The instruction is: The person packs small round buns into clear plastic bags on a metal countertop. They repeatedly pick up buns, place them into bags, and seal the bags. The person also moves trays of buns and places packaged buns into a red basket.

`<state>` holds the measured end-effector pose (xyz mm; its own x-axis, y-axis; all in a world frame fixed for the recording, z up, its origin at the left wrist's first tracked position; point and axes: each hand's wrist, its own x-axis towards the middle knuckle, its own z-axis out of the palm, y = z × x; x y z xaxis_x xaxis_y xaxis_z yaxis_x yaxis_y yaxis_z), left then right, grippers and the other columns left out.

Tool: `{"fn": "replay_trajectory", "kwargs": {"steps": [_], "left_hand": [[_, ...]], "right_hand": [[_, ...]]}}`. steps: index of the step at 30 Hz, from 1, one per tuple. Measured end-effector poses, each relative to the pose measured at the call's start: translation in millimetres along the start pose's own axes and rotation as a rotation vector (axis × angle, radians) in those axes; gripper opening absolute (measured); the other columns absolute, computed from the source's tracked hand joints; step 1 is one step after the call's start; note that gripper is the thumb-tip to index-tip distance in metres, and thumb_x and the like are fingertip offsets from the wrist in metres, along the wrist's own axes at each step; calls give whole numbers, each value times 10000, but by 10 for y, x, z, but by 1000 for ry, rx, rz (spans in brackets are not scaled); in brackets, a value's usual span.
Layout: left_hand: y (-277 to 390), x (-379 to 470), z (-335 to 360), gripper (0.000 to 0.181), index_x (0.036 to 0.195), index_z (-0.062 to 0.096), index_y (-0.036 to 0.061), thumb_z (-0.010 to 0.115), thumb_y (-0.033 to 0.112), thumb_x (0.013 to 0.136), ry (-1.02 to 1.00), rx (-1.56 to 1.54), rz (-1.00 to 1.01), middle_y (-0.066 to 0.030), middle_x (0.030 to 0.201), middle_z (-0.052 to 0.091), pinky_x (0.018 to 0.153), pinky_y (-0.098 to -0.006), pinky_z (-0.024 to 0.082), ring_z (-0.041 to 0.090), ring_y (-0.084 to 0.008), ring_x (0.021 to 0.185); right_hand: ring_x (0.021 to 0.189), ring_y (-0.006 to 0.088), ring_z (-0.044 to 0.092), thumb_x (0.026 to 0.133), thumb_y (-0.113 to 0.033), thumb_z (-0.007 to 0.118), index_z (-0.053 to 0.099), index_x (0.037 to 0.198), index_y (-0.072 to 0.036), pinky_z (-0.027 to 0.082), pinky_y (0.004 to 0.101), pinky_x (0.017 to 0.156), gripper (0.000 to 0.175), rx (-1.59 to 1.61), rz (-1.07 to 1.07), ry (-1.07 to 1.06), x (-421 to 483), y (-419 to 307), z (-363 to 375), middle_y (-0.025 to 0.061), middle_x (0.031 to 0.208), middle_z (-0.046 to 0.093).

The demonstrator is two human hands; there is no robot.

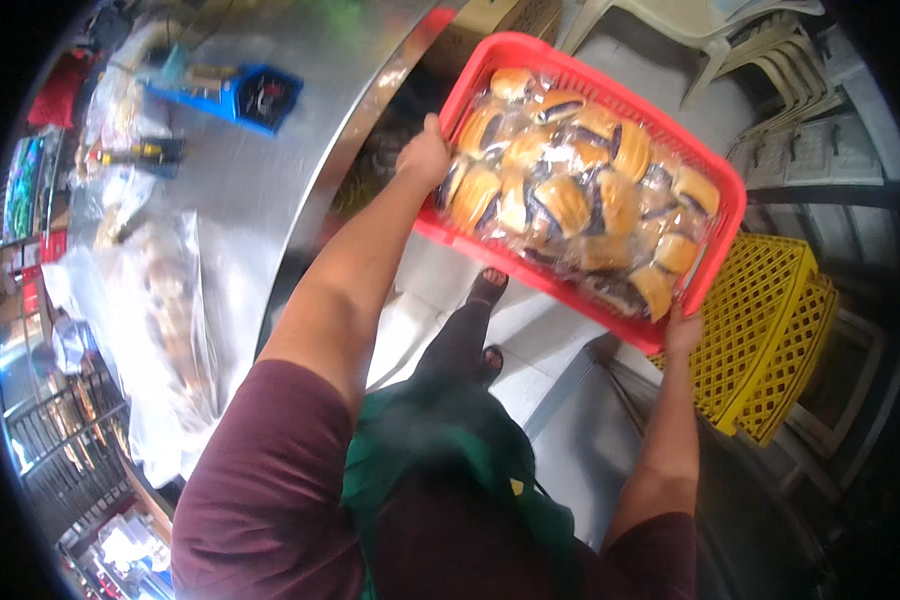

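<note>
Both my hands carry a red plastic basket (pixel 733 196) in front of me, above the tiled floor. It is filled with golden bread rolls with a dark filling (pixel 562 206), wrapped in clear plastic. My left hand (pixel 424 154) grips the basket's left end, with the thumb over the rim and the other fingers mostly hidden. At the lower right corner, my right hand (pixel 682 330) is closed on the rim, its fingertips partly hidden by the basket.
A steel table (pixel 251 176) on the left bears a blue plastic holder (pixel 270 97) and clear plastic bags (pixel 172 322) with blurred contents. Yellow plastic crates (pixel 757 330) stand at the right. Stacked plastic chairs (pixel 784 75) are at the upper right, and a cardboard box (pixel 495 19) lies beyond the basket.
</note>
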<state>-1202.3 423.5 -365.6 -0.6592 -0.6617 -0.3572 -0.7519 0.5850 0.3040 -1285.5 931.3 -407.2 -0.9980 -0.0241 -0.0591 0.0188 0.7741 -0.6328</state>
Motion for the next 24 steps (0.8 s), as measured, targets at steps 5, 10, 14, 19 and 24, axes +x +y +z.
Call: {"fn": "replay_trajectory", "kwargs": {"steps": [5,10,14,19,24], "left_hand": [[-198,-293,113,404,1165,381,42,568,296,911,-53,72,-7,-265,1135,628,923,-483,473,610,-396,1095],[-375,-488,134,407,1190,383,56,565,302,923,-87,99,59,-268,1135,620,915,-491,474,614,-410,1065],[-458,-609,256,495,1297,382,94,608,299,907,28,151,196,-265,1258,537,926,-494,462,539,-439,1164],[-400,-2045,674,443,1161,533,34,692,163,768,586,-16,594,-249,1192,521,891,-504,449,517,-438,1059],[-379,-4412,1086,306,1082,608,108,646,253,815,-496,144,961,-144,1011,624,949,-472,430,575,-345,1047]], "right_hand": [[794,405,669,887,-516,603,681,922,16,504,458,687,539,-288,91,-95,-135,735,28,215,819,682],[854,404,664,888,-474,607,661,1016,0,504,461,746,494,-216,179,-116,-1222,406,-118,213,876,688],[910,353,661,889,-343,639,639,1100,-24,498,433,810,383,-90,371,-76,-2279,499,-16,200,964,684],[1081,239,577,879,-176,662,440,1363,-29,463,390,961,552,808,613,-147,-3878,131,271,114,1258,560],[1243,220,457,906,-407,640,248,1491,-157,458,431,953,747,769,859,-640,-5028,-641,488,65,1413,405]]}}
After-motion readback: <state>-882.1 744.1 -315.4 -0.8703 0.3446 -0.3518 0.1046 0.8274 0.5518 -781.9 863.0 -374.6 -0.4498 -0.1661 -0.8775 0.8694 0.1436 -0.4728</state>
